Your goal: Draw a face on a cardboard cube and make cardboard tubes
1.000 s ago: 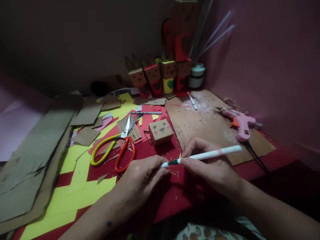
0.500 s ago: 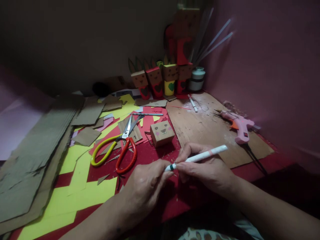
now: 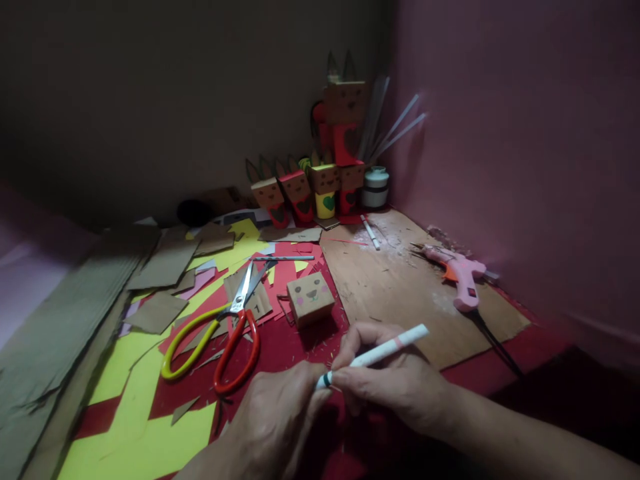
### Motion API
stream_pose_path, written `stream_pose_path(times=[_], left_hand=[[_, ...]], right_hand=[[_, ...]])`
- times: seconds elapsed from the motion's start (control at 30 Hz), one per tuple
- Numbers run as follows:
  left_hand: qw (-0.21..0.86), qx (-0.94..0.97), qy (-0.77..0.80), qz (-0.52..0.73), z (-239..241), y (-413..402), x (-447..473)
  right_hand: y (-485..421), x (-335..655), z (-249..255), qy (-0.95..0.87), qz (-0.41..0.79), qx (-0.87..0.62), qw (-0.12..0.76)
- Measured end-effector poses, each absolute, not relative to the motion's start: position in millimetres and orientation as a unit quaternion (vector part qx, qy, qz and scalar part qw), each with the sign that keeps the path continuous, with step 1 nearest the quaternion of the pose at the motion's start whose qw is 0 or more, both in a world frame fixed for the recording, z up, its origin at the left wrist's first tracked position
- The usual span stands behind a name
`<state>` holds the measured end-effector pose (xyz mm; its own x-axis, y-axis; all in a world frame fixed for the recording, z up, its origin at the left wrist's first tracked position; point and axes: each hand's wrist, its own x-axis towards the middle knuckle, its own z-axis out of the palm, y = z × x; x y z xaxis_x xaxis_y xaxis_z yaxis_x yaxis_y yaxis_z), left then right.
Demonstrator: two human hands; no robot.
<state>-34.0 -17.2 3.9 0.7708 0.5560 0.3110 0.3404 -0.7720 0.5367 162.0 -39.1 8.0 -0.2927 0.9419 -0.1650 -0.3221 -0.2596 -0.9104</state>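
A white marker pen [image 3: 380, 353] with a green band near its cap lies across my two hands, just above the red paper. My right hand [image 3: 395, 385] is closed round the pen's barrel. My left hand [image 3: 277, 420] pinches the capped end between thumb and fingers. A small cardboard box with a drawn animal face [image 3: 310, 298] sits on the red paper just beyond my hands. Scissors with one yellow and one red handle [image 3: 220, 330] lie to the left of the box.
A pink glue gun [image 3: 459, 276] rests on a brown board [image 3: 400, 287] at the right, near the pink wall. Several cardboard rabbit figures [image 3: 310, 187] stand in the back corner by a white jar [image 3: 375, 187]. Cardboard sheets [image 3: 55, 333] and yellow paper [image 3: 135, 440] cover the left.
The pen's cap has slid onto the green tip, which no longer shows. Both hands have come closer together and lower in the view as the camera tilted up.
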Motion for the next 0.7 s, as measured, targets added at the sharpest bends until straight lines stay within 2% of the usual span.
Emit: stream_pose_path(times=[0.2,0.3,0.4,0.57,0.6,0.63,0.7], left_hand=[[0.231,0.913,0.201,0.27,13.7,-16.0,-24.9],[0.177,0.919,0.198,0.29,4.7,-14.4,-22.4],[0.139,0.928,0.188,0.29,-2.8,-12.9,-15.8],[0.101,0.948,0.101,0.286,-3.5,-12.2,12.4],[0.091,0.948,0.092,0.289,-5.9,-12.1,18.4],[0.082,0.947,0.087,0.299,-10.1,-11.7,23.6],[0.08,0.943,0.089,0.311,-22.9,-10.3,29.9]], right_hand=[[-36.0,165.2,11.2,-0.402,0.686,-0.363,0.486],[-29.8,184.5,22.8,-0.403,0.576,-0.42,0.574],[-13.9,212.6,43.0,-0.456,0.443,-0.484,0.601],[53.2,247.7,70.1,-0.47,0.398,-0.57,0.544],[71.0,251.5,71.2,-0.495,0.338,-0.629,0.495],[88.5,254.4,70.7,-0.526,0.273,-0.695,0.408],[119.8,257.8,66.5,-0.531,0.243,-0.74,0.334]])
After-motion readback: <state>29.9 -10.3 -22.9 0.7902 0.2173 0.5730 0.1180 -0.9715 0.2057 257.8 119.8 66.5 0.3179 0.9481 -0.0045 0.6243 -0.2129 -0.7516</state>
